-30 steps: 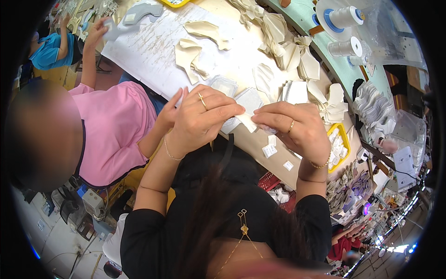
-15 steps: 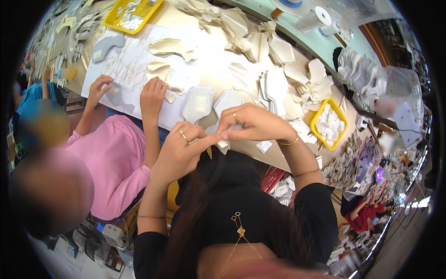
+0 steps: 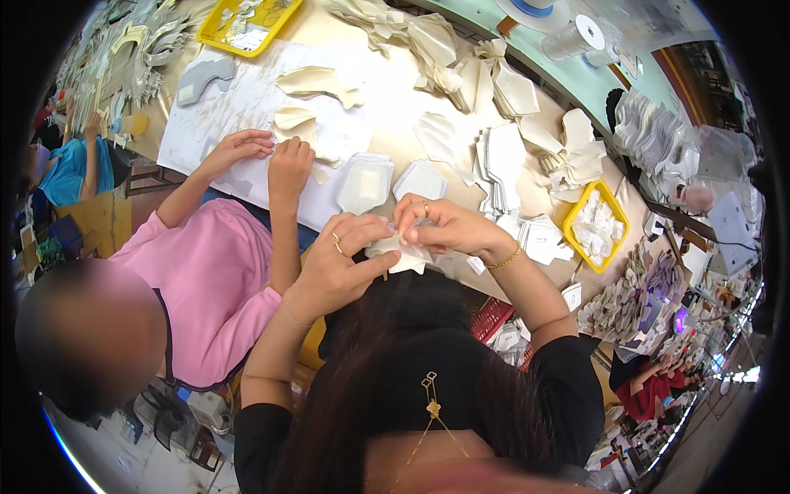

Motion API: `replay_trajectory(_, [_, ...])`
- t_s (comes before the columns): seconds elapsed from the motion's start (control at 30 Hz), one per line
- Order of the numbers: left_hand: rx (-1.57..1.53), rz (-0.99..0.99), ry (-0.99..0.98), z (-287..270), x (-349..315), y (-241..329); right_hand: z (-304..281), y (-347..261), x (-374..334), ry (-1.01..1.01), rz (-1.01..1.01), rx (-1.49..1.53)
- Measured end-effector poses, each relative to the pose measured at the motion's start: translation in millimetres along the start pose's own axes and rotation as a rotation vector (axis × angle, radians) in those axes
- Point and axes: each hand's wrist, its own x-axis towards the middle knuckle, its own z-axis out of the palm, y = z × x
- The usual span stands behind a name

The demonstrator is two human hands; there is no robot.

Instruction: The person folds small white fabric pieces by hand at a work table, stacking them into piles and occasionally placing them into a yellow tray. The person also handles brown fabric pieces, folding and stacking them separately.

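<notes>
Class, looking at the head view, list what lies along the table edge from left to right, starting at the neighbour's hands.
Co-worker's hands → clear pouch → left hand → white piece → right hand → yellow tray.

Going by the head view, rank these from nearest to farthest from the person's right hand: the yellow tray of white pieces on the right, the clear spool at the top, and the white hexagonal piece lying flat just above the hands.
From the right hand:
1. White hexagonal piece, just above it on the table.
2. Yellow tray, off to the right.
3. Clear spool, far up at the table's back edge.
</notes>
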Motion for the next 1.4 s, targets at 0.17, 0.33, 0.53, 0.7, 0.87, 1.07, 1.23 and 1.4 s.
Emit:
replay_trajectory(0.17, [0.026,0.02,0.093,1.8,-2.0,-2.5,3.1,9.8,11.2,0.286,-0.059,0.612])
replay_trajectory(0.33, [-0.142,0.019,0.151,-1.4,-4.5,-7.7,-34.8,31.3,11.1,0.407,-0.24,0.875])
replay_trajectory(0.53, [-0.66,-0.291,0.644,-16.6,0.5,-20.2,-103.1,27.7,-17.7,0.878,-0.507,0.888])
replay_trajectory(0.7, [-0.641,-0.639,1.064,-2.7,33.8,-108.6,-115.4,20.5,-10.6,1.187,-0.536,0.36])
replay_trajectory(0.87, [-0.702,-0.769,0.99,32.5,65.1,-224.3,-121.0,30.7,37.0,1.098,-0.213,-0.147])
replay_trajectory(1.07, [-0.47,-0.993,1.05,40.3,64.6,-296.7,-138.5,49.4,75.5,1.05,-0.231,-0.773])
replay_trajectory(1.23, [0.118,-1.158,0.885,45.0,68.2,-320.9,-145.3,56.6,84.4,1.081,0.038,-1.051])
replay_trajectory(1.4, [0.347,-1.289,0.665,39.8,78.9,-319.7,-140.2,51.5,93.7,1.125,0.247,-1.134])
